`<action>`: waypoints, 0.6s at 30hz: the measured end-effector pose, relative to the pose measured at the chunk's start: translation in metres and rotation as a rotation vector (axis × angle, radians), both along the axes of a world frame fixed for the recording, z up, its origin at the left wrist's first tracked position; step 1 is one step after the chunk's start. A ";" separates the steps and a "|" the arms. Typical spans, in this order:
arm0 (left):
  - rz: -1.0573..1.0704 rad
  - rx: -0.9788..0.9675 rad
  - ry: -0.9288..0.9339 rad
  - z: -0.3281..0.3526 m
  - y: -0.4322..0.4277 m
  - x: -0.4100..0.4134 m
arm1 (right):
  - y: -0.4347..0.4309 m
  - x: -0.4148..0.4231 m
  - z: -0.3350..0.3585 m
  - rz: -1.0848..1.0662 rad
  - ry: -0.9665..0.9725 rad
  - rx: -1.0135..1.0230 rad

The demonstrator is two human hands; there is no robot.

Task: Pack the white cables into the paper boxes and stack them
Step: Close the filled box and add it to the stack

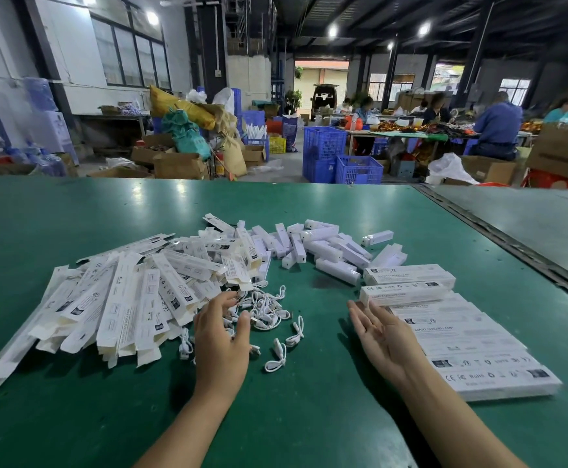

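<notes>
Several white cables (266, 314) partly beneath the left hand (222, 339); lettering on the stacked boxes (471, 339) illegibly blurred.

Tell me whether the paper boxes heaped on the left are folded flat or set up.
Folded flat. The paper boxes lie as thin sleeves fanned over one another, end flaps sticking out loose.

Short white cables (267, 310), each looped, lie scattered in a loose heap on the green tabletop (73, 214). At their nine o'clock sprawls a pile of flat, open-ended paper boxes (124, 298). At three o'clock closed boxes (478, 346) lie side by side in a row.
</notes>
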State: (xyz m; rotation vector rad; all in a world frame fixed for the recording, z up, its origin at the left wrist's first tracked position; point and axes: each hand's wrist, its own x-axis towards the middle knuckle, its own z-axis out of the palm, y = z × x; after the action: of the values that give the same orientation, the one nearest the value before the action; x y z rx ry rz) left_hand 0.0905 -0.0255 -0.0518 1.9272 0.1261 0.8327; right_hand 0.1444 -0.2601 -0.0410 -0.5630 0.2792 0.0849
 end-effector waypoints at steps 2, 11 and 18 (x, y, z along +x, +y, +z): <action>0.009 0.000 0.014 0.000 0.001 0.000 | 0.002 -0.003 -0.003 0.051 0.027 -0.048; 0.043 -0.011 0.075 0.002 0.004 0.001 | 0.005 -0.003 -0.010 0.022 0.007 -0.117; 0.080 0.038 0.092 0.001 0.002 0.001 | -0.001 0.001 -0.005 0.004 -0.023 -0.131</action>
State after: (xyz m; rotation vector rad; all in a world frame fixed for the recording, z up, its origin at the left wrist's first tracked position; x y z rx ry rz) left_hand 0.0917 -0.0231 -0.0510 2.0078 0.2451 0.8042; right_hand 0.1452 -0.2608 -0.0461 -0.6937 0.2629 0.0640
